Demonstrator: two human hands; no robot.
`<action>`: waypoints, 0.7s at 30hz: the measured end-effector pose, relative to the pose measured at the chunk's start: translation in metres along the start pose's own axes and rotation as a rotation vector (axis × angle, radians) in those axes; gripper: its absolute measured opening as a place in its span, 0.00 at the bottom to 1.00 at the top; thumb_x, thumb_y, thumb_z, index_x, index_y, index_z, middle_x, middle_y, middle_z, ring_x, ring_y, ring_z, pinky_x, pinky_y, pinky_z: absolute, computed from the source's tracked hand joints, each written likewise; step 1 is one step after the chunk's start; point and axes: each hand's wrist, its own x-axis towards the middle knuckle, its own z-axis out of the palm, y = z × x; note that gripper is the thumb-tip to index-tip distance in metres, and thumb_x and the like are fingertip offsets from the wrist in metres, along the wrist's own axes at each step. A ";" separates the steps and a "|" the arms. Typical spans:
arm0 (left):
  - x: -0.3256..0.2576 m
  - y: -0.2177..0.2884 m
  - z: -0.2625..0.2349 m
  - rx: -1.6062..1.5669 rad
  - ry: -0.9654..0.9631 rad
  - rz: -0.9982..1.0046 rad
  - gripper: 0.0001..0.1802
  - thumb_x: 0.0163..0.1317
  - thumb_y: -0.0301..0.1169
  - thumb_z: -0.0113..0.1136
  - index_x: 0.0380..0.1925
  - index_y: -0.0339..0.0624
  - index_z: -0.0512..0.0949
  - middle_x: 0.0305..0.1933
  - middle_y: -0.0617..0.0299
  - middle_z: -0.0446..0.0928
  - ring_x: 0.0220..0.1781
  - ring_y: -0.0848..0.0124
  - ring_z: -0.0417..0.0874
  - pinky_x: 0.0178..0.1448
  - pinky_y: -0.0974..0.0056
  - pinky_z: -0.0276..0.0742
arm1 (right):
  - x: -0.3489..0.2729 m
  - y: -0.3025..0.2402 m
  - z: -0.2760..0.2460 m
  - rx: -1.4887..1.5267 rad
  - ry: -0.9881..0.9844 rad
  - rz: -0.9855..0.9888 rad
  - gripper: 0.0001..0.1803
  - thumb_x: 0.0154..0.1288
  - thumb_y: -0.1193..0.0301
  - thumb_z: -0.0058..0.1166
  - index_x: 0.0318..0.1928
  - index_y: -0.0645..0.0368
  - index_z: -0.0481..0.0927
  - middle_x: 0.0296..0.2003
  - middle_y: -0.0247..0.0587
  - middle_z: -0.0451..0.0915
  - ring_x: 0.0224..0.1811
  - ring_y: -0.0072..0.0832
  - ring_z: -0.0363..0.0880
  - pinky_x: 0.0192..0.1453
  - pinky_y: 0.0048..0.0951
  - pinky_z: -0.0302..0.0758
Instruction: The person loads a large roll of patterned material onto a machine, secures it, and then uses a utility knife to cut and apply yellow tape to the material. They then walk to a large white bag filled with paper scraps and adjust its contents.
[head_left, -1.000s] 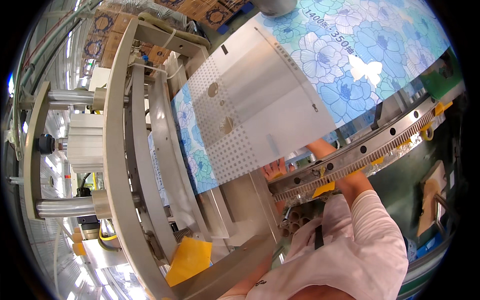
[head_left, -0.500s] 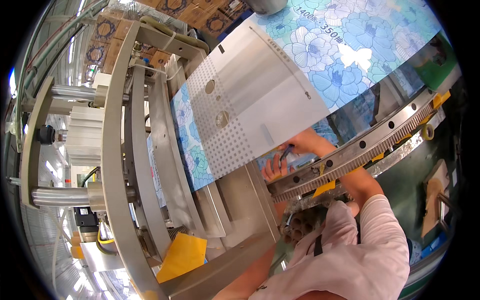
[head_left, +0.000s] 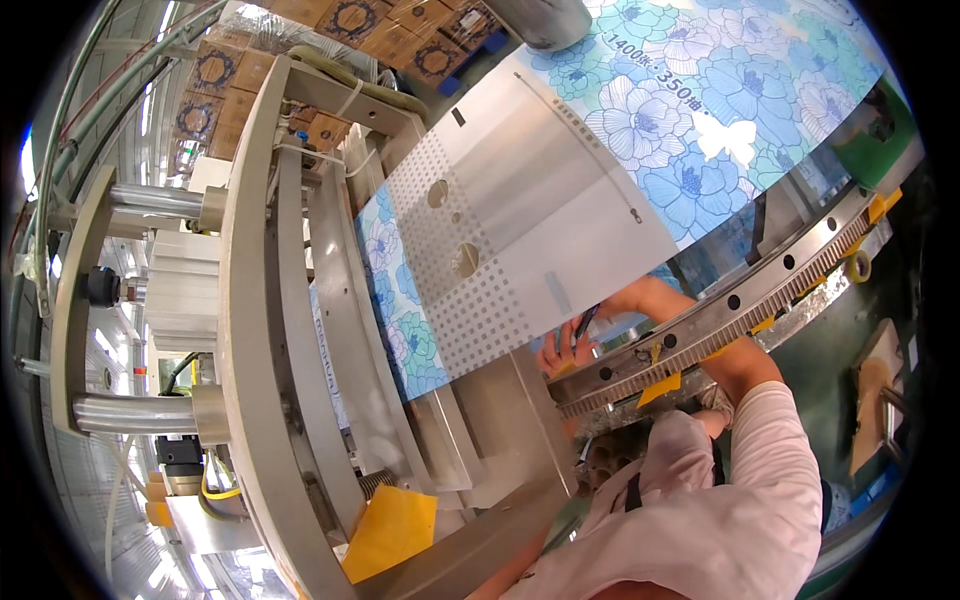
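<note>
Past the curved toothed rail (head_left: pixel 733 303), my right hand (head_left: pixel 640 297) reaches in beneath the edge of the film. Its fingers are closed on a slim dark pen-like tool (head_left: pixel 586 320); the exact kind is unclear. My left hand (head_left: pixel 562 352) is close beside the tool, fingers apart and partly covered by the sheet; most of its arm is behind the machine frame. Above both hands stretches a wide printed film (head_left: pixel 690 110) with blue flowers. Its pale middle panel (head_left: pixel 540 210) bears grey dots and round openings.
A heavy metal frame (head_left: pixel 250 330) with shiny guide rods (head_left: pixel 140 413) stands on the left. Yellow sheet pieces (head_left: pixel 393 530) hang on the frame and rail. Stacked cartons (head_left: pixel 215 80) are at the back. Tape (head_left: pixel 858 266) hangs near the rail.
The whole scene has shifted slightly right and down as my head moved. My right hand keeps hold of the dark tool, and the left fingers stay beside it, slightly more covered.
</note>
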 end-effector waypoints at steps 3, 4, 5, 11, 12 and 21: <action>-0.002 0.001 0.006 -0.014 0.025 -0.005 0.24 0.54 0.49 0.54 0.51 0.55 0.70 0.55 0.64 0.65 0.53 0.58 0.63 0.53 0.52 0.55 | 0.003 -0.007 -0.012 -0.116 0.021 -0.005 0.14 0.41 0.63 0.59 0.34 0.40 0.79 0.15 0.25 0.73 0.18 0.27 0.74 0.27 0.30 0.67; 0.001 0.004 0.008 -0.025 0.026 -0.002 0.25 0.54 0.49 0.55 0.51 0.55 0.70 0.55 0.64 0.65 0.53 0.58 0.63 0.53 0.52 0.55 | 0.002 -0.003 -0.014 -0.136 0.004 -0.035 0.14 0.42 0.63 0.59 0.34 0.40 0.79 0.15 0.25 0.73 0.18 0.26 0.74 0.27 0.30 0.67; 0.003 0.006 0.010 -0.033 0.029 -0.002 0.25 0.53 0.49 0.55 0.50 0.55 0.70 0.55 0.64 0.65 0.53 0.59 0.63 0.53 0.52 0.55 | 0.000 0.002 -0.016 -0.156 -0.012 -0.066 0.13 0.42 0.63 0.59 0.34 0.40 0.79 0.15 0.25 0.73 0.19 0.26 0.74 0.27 0.29 0.67; 0.004 0.003 0.010 -0.035 0.029 -0.004 0.26 0.50 0.48 0.58 0.50 0.57 0.70 0.55 0.66 0.65 0.54 0.59 0.63 0.53 0.51 0.55 | 0.014 0.004 -0.004 -0.129 0.111 0.091 0.21 0.36 0.68 0.61 0.38 0.42 0.79 0.28 0.32 0.77 0.36 0.34 0.76 0.39 0.36 0.70; 0.002 0.004 0.009 -0.037 0.024 -0.009 0.27 0.49 0.48 0.58 0.50 0.57 0.70 0.55 0.66 0.65 0.54 0.60 0.63 0.53 0.51 0.55 | 0.012 0.006 0.004 -0.091 0.195 0.099 0.22 0.35 0.69 0.61 0.39 0.43 0.79 0.31 0.34 0.78 0.40 0.36 0.76 0.43 0.38 0.71; -0.010 -0.008 0.009 -0.006 0.014 -0.026 0.29 0.44 0.47 0.62 0.50 0.59 0.71 0.56 0.68 0.65 0.54 0.61 0.63 0.54 0.49 0.55 | 0.021 -0.005 0.026 -0.195 0.308 0.323 0.28 0.36 0.67 0.59 0.44 0.57 0.75 0.46 0.48 0.73 0.49 0.46 0.70 0.52 0.45 0.65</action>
